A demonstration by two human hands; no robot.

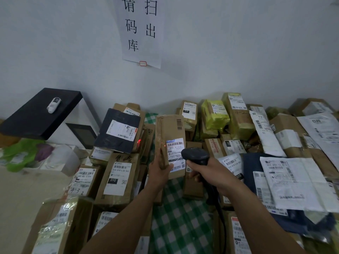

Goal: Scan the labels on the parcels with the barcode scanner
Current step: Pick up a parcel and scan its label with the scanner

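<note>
My left hand grips the lower end of a tall brown cardboard parcel and holds it upright over the pile. Its white shipping label faces me, lit by the scanner's light with a small red dot near its left edge. My right hand grips the handle of a black barcode scanner, whose head points at that label from close by. The scanner's black cable hangs down between my forearms.
Many labelled cardboard boxes and plastic mail bags lie piled on a green checked cloth. A black shelf with a small white roll sits at the left. A paper sign hangs on the white wall.
</note>
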